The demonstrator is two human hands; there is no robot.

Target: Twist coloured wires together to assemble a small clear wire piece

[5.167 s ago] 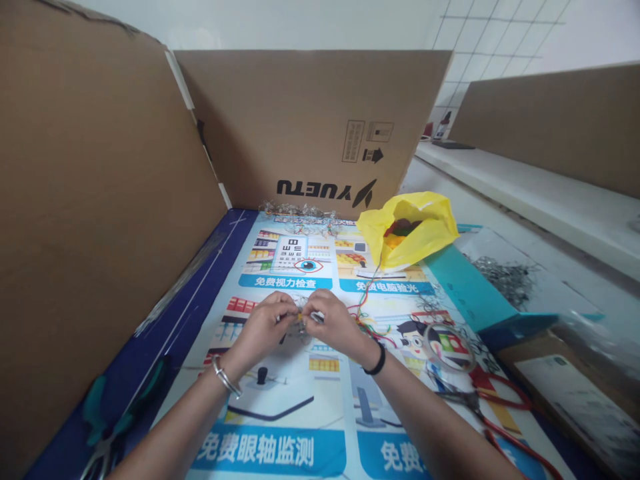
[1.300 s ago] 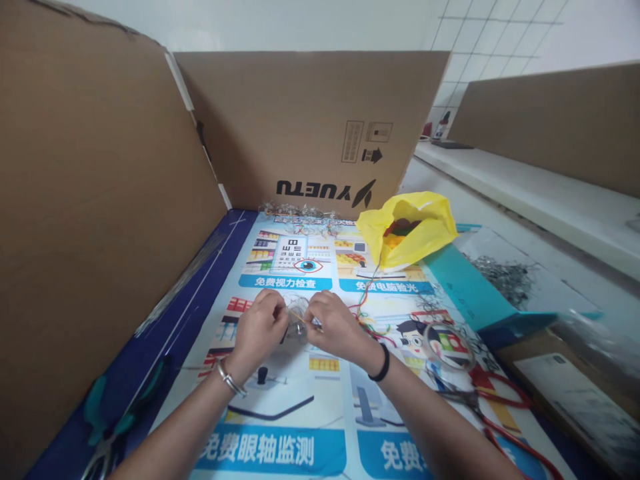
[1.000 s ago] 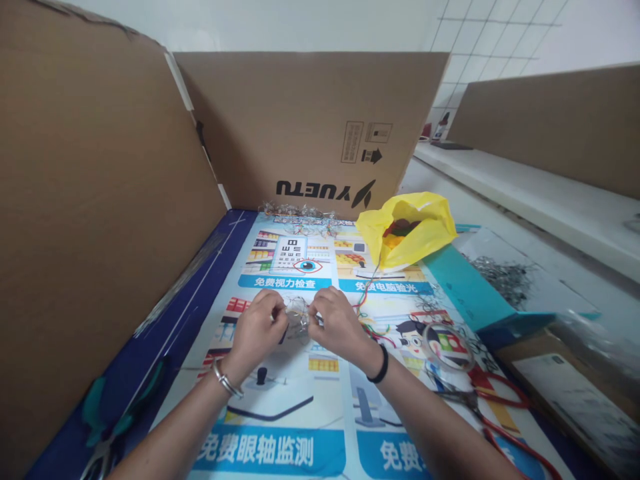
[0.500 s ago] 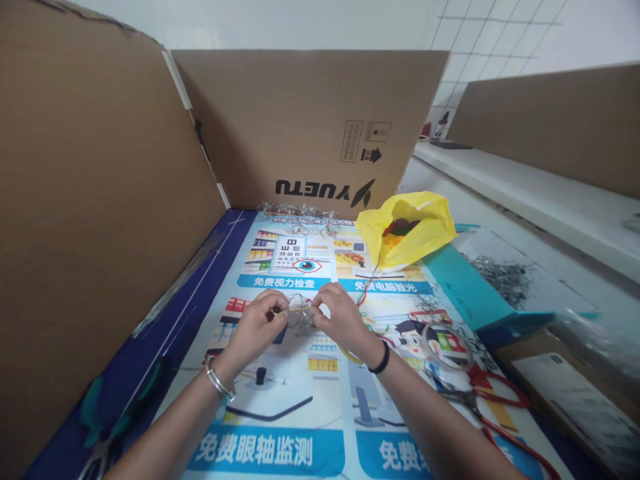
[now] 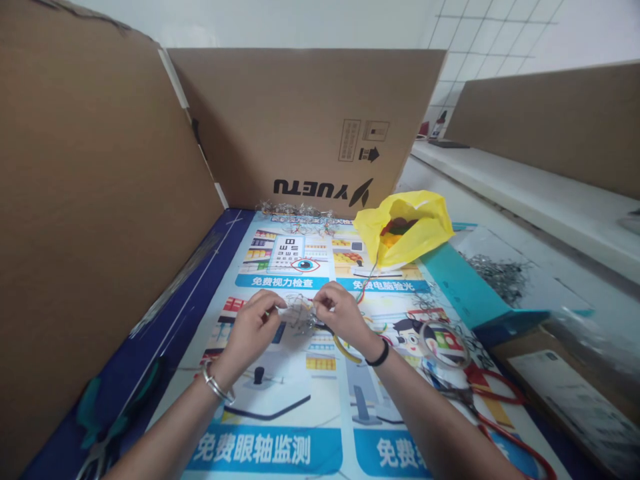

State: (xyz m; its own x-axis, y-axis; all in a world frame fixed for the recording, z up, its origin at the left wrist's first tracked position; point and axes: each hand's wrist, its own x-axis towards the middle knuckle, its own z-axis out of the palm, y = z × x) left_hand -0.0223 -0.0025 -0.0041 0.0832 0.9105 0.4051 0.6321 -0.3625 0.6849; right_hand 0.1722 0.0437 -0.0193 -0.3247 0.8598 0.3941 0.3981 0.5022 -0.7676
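A small tangle of thin, silvery wire [image 5: 301, 315] hangs between my two hands, above the printed sheet. My right hand [image 5: 343, 316] pinches the tangle's right side between thumb and forefinger. On the other side, my left hand [image 5: 255, 328] has its thumb and forefinger slightly apart, the forefinger's tip close to the wire; I see nothing held in it. Coloured cords [image 5: 365, 291], red and green among them, run down from the yellow bag [image 5: 425, 233] and pass behind my right hand. A yellow loop [image 5: 345, 350] shows below that hand.
Cardboard panels [image 5: 300, 120] stand at the back and left. Wire pieces [image 5: 295, 209] lie along the back. Green-handled pliers [image 5: 120, 423] are at the lower left. Red-handled scissors [image 5: 500, 393] and a clear tape roll [image 5: 445, 345] lie at right, near a teal box [image 5: 465, 287] and dark wire [image 5: 500, 277].
The yellowish strand stretched between my fingertips no longer shows there. My left thumb and forefinger have parted, while my right hand still pinches the wire.
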